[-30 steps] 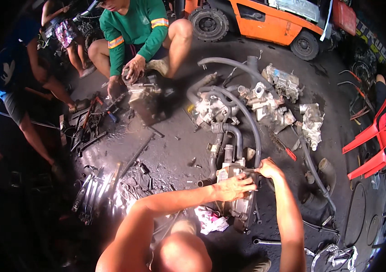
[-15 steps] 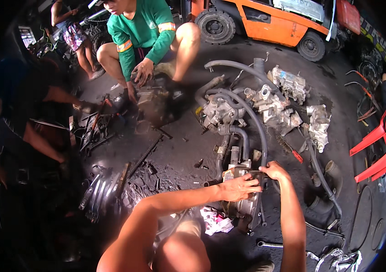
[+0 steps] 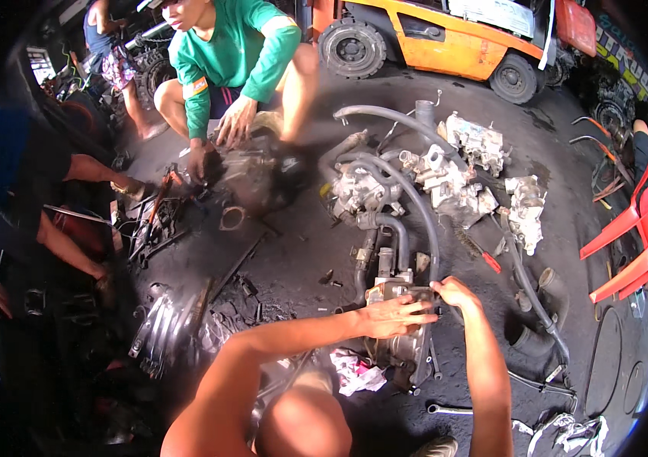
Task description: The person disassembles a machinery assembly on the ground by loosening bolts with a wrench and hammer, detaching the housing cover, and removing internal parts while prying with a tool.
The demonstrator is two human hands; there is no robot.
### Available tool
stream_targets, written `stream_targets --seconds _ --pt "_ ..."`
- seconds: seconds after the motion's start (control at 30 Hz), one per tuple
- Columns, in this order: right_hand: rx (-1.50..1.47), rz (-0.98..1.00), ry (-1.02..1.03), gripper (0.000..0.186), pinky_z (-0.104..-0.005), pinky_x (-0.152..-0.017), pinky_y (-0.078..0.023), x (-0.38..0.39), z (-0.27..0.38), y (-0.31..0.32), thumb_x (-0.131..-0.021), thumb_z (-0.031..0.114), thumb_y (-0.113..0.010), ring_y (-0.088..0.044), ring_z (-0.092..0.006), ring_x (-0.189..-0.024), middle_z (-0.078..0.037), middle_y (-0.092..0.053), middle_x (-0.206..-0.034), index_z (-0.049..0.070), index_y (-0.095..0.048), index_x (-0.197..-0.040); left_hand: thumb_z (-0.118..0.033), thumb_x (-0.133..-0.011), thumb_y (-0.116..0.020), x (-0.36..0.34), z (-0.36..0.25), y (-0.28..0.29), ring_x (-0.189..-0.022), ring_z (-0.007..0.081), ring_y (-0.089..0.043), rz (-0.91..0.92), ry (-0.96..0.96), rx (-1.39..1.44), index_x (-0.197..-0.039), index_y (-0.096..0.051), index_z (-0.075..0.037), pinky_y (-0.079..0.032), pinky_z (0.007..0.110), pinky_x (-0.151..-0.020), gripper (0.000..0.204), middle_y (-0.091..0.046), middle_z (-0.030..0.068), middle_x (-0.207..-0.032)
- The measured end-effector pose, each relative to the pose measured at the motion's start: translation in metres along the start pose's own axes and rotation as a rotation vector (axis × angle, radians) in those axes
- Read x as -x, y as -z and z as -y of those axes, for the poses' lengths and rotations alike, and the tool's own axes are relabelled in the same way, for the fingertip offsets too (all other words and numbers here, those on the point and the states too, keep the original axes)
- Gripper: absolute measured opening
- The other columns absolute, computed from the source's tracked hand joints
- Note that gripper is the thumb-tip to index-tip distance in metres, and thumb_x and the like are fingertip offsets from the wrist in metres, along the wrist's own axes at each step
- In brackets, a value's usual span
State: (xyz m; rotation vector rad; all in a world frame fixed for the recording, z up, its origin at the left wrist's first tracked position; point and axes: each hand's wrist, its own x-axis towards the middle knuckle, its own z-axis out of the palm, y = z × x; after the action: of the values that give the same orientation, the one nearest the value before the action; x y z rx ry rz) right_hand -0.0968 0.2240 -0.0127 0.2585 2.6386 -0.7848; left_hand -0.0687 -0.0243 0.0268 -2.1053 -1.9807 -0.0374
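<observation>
Head view: metal housing point(image 3: 404, 350) sits on the floor point(image 3: 301, 259) directly under both hands. Left hand point(image 3: 396, 316) is laid across its top, fingers slightly apart; can't tell whether it's gripping or just resting. Right hand point(image 3: 453, 291) is at the far right corner of the housing, fingers curled narrow; can't tell what, if anything, is pinched there.

Around the hands: elbow hose point(image 3: 401, 238) just beyond the left hand; long grey hose point(image 3: 431, 242) comes down close to the right hand. White-and-pink rag point(image 3: 358, 372) on the near side of the left hand, beside the housing. Wrench point(image 3: 449, 410) nearer the body than the right hand. Red-handled brush point(image 3: 484, 254) beyond and right of the right hand, near more cast parts point(image 3: 526, 213).

Writing: banner point(image 3: 627, 65) far beyond right hand carries large pale and yellow lettering. Any markings on the housing are too small to read.
</observation>
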Motion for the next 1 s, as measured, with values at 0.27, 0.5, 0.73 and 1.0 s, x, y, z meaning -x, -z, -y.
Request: stream_targets --seconds 0.27,0.5,0.73,1.0 --pt "0.027 0.005 0.122 0.048 -0.0466 -0.077 -0.049 0.009 0.010 0.001 -0.090 0.041 -0.064 -0.069 -0.0347 -0.086 -0.029 -0.067 -0.086 -0.006 -0.069 -0.087 -0.028 -0.080 -0.062 0.004 0.000 0.006 -0.138 0.0269 -0.030 0.013 0.050 0.143 -0.113 -0.069 -0.013 -0.036 0.044 -0.105 0.037 -0.027 0.0045 -0.158" --pt "0.099 0.050 0.041 0.050 -0.0480 -0.092 -0.047 0.018 0.028 0.011 -0.095 0.043 -0.056 -0.062 -0.0390 -0.109 -0.027 -0.065 -0.112 -0.004 -0.068 -0.104 -0.027 -0.081 -0.060 -0.002 0.002 0.006 -0.139 0.0273 -0.032 0.095 0.014 0.021 -0.110 -0.071 -0.021 -0.038 0.043 -0.104 0.031 -0.029 0.0047 -0.156" --pt "0.067 -0.005 0.057 0.055 -0.0476 -0.082 -0.048 0.018 0.012 0.010 -0.092 0.047 -0.059 -0.067 -0.0392 -0.092 -0.029 -0.067 -0.092 -0.008 -0.067 -0.091 -0.031 -0.086 -0.055 -0.007 0.003 0.010 -0.140 0.0286 -0.032 0.119 0.040 0.097 -0.121 -0.065 -0.020 -0.037 0.045 -0.104 0.038 -0.021 0.0071 -0.161" --pt "0.019 -0.052 -0.017 0.055 -0.0461 -0.086 -0.049 0.006 -0.005 -0.002 -0.090 0.046 -0.061 -0.066 -0.0400 -0.104 -0.031 -0.067 -0.102 -0.008 -0.069 -0.100 -0.030 -0.090 -0.049 -0.007 0.004 -0.008 -0.143 0.0297 -0.028 -0.044 -0.031 -0.002 -0.099 -0.067 -0.020 -0.033 0.049 -0.108 0.023 -0.022 0.0056 -0.161"
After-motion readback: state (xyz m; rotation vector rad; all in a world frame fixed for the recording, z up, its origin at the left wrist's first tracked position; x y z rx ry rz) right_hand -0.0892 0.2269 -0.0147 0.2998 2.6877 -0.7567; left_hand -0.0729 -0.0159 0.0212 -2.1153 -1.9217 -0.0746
